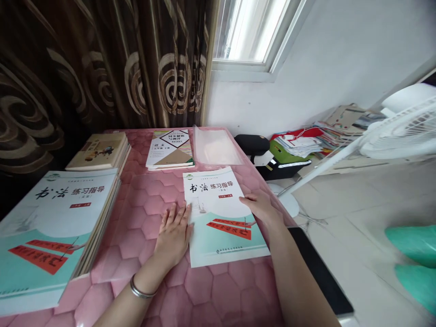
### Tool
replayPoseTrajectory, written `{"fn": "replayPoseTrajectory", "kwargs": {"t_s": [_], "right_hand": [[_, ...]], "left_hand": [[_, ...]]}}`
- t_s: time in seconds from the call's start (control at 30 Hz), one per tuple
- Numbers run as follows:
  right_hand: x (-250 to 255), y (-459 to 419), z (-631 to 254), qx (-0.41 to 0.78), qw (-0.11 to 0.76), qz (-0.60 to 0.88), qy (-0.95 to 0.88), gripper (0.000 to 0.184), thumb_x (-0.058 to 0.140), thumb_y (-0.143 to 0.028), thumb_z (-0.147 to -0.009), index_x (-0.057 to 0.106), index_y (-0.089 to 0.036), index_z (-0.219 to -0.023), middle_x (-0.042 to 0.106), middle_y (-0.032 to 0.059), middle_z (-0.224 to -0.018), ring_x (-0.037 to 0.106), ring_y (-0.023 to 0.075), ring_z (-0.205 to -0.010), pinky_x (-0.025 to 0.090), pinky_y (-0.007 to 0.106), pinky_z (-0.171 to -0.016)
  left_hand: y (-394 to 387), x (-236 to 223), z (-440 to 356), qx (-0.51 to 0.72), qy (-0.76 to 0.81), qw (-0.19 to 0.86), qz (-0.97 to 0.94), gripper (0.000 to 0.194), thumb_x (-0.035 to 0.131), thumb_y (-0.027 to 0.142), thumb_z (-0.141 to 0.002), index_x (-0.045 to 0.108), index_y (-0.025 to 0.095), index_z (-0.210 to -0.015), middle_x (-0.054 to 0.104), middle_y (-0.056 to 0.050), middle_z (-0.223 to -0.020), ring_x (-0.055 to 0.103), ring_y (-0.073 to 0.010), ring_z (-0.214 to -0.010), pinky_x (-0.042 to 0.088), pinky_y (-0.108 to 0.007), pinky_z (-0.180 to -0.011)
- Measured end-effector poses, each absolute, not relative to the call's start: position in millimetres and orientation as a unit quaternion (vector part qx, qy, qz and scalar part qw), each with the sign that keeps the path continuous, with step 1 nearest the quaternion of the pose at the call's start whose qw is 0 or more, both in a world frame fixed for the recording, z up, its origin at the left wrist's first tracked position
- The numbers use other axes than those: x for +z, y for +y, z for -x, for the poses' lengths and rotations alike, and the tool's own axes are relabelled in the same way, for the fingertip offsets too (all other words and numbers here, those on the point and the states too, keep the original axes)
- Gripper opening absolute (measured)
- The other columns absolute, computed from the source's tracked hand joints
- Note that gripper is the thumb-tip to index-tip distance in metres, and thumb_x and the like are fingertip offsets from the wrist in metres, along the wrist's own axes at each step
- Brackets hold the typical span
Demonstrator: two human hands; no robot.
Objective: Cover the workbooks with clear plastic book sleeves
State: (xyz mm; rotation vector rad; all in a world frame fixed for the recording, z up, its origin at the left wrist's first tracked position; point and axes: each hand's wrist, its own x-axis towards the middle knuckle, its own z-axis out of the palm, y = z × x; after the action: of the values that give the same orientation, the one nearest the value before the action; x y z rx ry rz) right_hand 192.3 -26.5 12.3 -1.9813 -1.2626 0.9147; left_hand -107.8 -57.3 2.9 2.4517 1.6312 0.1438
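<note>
A thin white and teal calligraphy workbook (221, 213) lies flat on the pink quilted table (204, 290) in front of me. My left hand (174, 234) rests flat beside its left edge, fingers stretched out and touching the book's margin; a metal bangle is on that wrist. My right hand (262, 210) lies on the book's right edge, fingers laid over the cover. A clear plastic sheet (150, 200) appears to lie under the book and spread to its left.
A stack of matching workbooks (51, 227) sits at the left. Behind it lies a tan book pile (100, 152), a textbook stack (170, 150) and clear plastic sleeves (216, 146). A dark curtain hangs behind. A white fan (402, 131) and heaped papers (306, 141) stand right.
</note>
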Motion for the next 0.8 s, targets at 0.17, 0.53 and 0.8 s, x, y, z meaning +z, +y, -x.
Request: {"fn": "replayPoseTrajectory", "kwargs": {"t_s": [0.17,0.53,0.8], "right_hand": [[10.6,-27.6,-195.4,0.351,0.310,0.732,-0.495,0.029,0.057,-0.046,-0.072,0.066,-0.018,-0.068,0.067,0.0014,-0.067,0.061,0.0184,-0.067,0.042,0.027,-0.058],[13.8,-26.5,-192.7,0.319,0.291,0.754,-0.494,0.024,0.058,-0.040,-0.072,0.064,-0.019,-0.060,0.062,0.0005,-0.059,0.060,0.0186,-0.061,0.041,0.025,-0.048],[11.2,-26.2,-190.4,0.308,0.268,0.769,-0.492,0.025,0.059,-0.041,-0.075,0.062,-0.021,-0.061,0.057,-0.0011,-0.051,0.057,0.0174,-0.054,0.042,0.025,-0.042]], "left_hand": [[-55.5,-2.2,108.7,0.064,0.548,0.082,-0.830,0.055,0.028,0.036,-0.098,0.027,0.021,-0.151,0.034,-0.003,-0.155,0.016,-0.0270,-0.147,0.015,-0.051,-0.120],[-58.3,4.0,107.6,0.053,0.550,0.100,-0.827,0.055,0.027,0.038,-0.099,0.025,0.022,-0.151,0.034,0.000,-0.154,0.017,-0.0278,-0.147,0.017,-0.052,-0.119],[-58.8,5.6,108.3,0.065,0.550,0.112,-0.825,0.054,0.027,0.039,-0.099,0.024,0.025,-0.151,0.032,0.000,-0.155,0.017,-0.0283,-0.147,0.018,-0.054,-0.119]]}}
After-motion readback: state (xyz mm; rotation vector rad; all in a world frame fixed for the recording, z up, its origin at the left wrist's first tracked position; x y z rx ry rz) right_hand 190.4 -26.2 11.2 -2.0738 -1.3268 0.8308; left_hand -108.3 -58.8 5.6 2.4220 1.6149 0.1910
